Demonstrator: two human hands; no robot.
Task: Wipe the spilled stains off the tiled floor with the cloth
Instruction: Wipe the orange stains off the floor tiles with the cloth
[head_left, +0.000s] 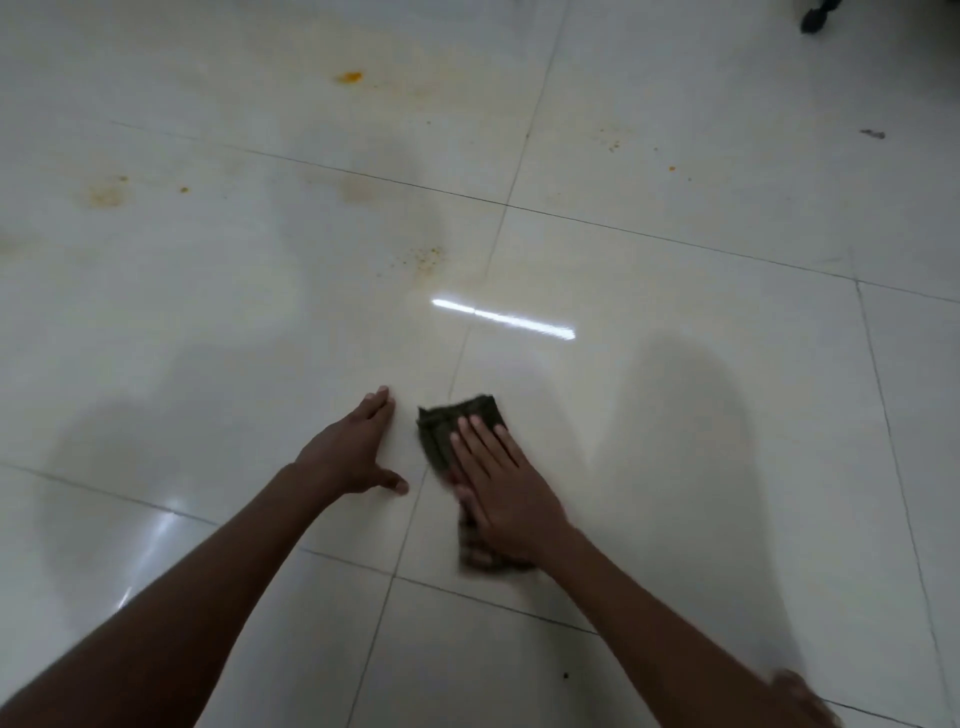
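Note:
A dark olive checked cloth (441, 431) lies folded on the white tiled floor (675, 415), just right of a grout line. My right hand (501, 483) presses flat on the cloth with straight fingers, covering its middle. My left hand (348, 454) rests flat on the bare tile a little to the left of the cloth, fingers straight and thumb spread. Orange stains lie farther out: a bright spot (349, 77) at the far centre, a smear (106, 195) at the far left, speckles (428, 255) ahead of the cloth, and crumbs (615, 141) at the far right.
A pale yellowish film spreads across the far tiles. A ceiling light reflects as a bright bar (504, 318) ahead of the cloth. A dark object (815, 18) stands at the top right corner. Part of a knee or foot (802, 699) shows at the bottom right.

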